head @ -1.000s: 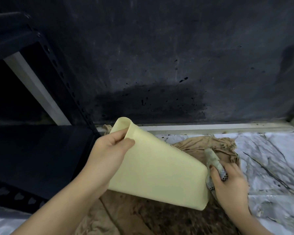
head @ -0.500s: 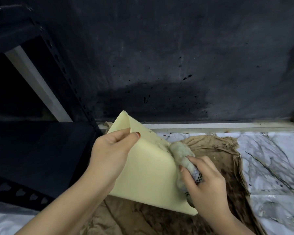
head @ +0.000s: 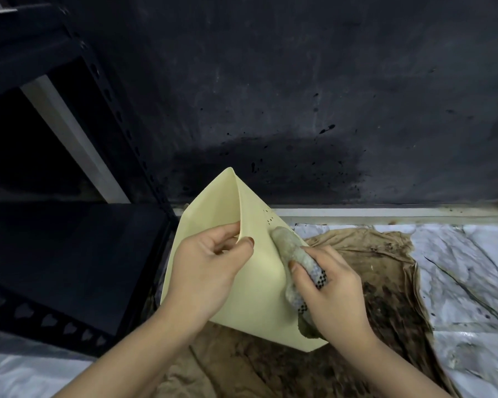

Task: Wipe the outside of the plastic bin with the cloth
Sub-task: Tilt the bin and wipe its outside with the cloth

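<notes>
A pale yellow plastic bin [head: 259,282] is held tilted above the floor, its open mouth turned to the left and away. My left hand [head: 210,265] grips its rim, thumb on the outer wall and fingers inside. My right hand [head: 328,285] grips a bunched grey cloth [head: 291,251] with a black-and-white checked patch and presses it against the bin's outer right wall. A few dark specks dot that wall just above the cloth.
A stained brown sheet [head: 380,288] lies under the bin on a white marbled floor covering [head: 472,282]. A black metal shelf [head: 69,254] stands close on the left. A dark spattered wall [head: 299,110] rises right behind.
The bin has turned more upright, with its rim corner now pointing up. My right hand has slid the cloth from the bin's lower right end up along the outer wall.
</notes>
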`<state>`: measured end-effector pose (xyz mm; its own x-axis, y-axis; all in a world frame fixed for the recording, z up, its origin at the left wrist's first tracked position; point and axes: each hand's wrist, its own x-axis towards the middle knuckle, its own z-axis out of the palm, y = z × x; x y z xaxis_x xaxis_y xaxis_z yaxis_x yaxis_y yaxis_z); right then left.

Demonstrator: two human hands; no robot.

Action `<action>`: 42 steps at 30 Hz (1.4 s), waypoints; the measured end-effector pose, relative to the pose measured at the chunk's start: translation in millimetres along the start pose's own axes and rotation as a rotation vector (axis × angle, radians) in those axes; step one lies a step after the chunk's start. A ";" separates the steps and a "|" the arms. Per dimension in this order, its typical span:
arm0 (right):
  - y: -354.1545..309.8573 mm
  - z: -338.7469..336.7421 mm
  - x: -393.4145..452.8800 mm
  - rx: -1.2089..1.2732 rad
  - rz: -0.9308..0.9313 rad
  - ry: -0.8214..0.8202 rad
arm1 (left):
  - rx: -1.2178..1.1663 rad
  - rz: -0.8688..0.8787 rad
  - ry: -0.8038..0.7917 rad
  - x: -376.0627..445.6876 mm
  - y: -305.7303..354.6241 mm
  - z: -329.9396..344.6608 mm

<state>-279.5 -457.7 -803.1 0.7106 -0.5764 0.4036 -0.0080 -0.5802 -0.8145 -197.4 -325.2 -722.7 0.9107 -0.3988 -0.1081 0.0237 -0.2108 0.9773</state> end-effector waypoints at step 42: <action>69.4 -26.6 -24.2 -0.249 0.386 -0.072 | -0.002 0.010 0.045 -3.7 -8.2 -4.3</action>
<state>-315.9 -499.3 -858.3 0.6695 -0.7409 0.0531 -0.4441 -0.4565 -0.7710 -199.2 -318.1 -729.5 0.9285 -0.3604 -0.0898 0.0152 -0.2048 0.9787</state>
